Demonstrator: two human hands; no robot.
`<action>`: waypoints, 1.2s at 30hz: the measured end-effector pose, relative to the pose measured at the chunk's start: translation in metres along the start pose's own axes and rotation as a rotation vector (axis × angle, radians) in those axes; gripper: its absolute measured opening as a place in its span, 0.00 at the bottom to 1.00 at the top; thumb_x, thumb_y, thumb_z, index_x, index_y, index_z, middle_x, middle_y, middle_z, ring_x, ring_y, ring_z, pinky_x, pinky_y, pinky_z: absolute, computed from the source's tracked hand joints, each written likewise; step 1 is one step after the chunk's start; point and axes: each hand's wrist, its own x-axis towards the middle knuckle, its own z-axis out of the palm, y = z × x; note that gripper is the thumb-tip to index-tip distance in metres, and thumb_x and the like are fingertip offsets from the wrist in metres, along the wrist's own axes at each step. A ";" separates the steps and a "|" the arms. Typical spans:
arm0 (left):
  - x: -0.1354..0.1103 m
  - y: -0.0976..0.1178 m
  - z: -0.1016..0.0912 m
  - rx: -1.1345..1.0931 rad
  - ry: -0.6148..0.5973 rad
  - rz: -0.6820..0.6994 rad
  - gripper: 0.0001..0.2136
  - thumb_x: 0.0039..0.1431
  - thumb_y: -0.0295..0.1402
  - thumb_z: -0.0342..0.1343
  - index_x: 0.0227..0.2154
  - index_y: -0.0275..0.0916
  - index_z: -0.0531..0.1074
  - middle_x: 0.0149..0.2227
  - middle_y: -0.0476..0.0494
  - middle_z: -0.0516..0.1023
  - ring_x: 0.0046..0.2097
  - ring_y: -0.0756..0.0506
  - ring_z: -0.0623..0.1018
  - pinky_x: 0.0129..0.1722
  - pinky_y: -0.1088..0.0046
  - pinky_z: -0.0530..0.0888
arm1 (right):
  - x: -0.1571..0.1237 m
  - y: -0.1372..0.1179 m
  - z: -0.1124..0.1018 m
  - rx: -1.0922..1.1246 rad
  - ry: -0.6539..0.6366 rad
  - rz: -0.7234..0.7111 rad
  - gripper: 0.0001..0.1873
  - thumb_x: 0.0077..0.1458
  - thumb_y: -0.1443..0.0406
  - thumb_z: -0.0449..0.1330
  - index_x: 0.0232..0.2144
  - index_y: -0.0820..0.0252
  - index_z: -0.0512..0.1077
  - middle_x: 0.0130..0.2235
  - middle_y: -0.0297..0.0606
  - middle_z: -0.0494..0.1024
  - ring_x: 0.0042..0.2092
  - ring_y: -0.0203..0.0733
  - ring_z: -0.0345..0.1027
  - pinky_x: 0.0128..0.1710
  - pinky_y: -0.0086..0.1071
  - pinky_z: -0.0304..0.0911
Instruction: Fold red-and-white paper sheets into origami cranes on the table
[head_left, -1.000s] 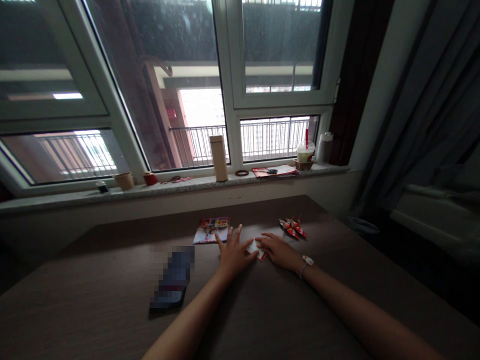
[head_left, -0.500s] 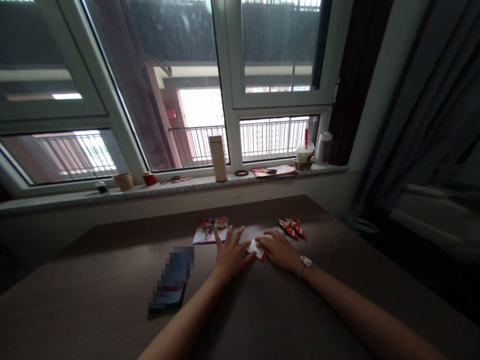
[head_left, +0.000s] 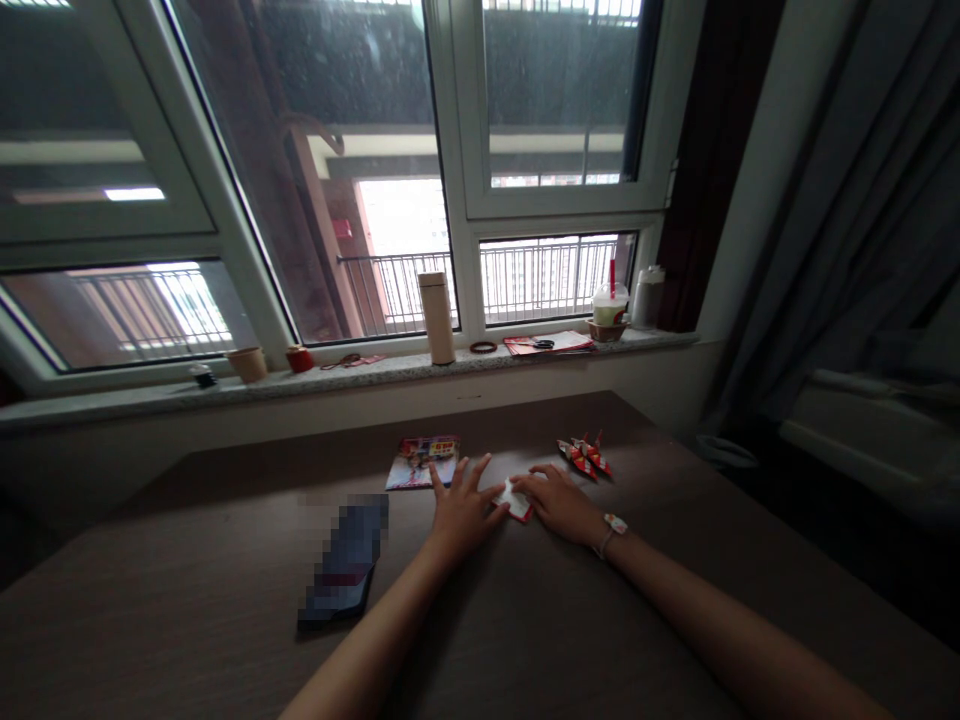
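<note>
A small folded piece of paper, white with a red edge, lies flat on the brown table between my two hands. Spread fingers show on my left hand, its thumb and index finger touching the paper's left side. From the right, my right hand rests on the paper with its fingers stretched forward and slightly bent; its thumb is hidden. Several red-and-white folded paper figures sit just beyond the right hand. Past my left fingers lies a colourful printed booklet or packet.
A dark, partly pixelated phone-like object lies left of my left forearm on the table. Along the windowsill stand a tan bottle, a cup with a red straw, and scissors on red-and-white sheets.
Very little differs. Both hands keep nearly the same place on the paper, with only a slight shift of the fingers.
</note>
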 end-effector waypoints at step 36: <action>-0.003 -0.007 -0.015 0.051 -0.042 0.109 0.13 0.63 0.49 0.52 0.46 0.61 0.77 0.66 0.54 0.63 0.67 0.33 0.58 0.61 0.33 0.26 | -0.002 -0.004 -0.004 -0.077 -0.028 0.057 0.22 0.65 0.62 0.48 0.58 0.38 0.67 0.61 0.28 0.70 0.62 0.54 0.57 0.64 0.65 0.39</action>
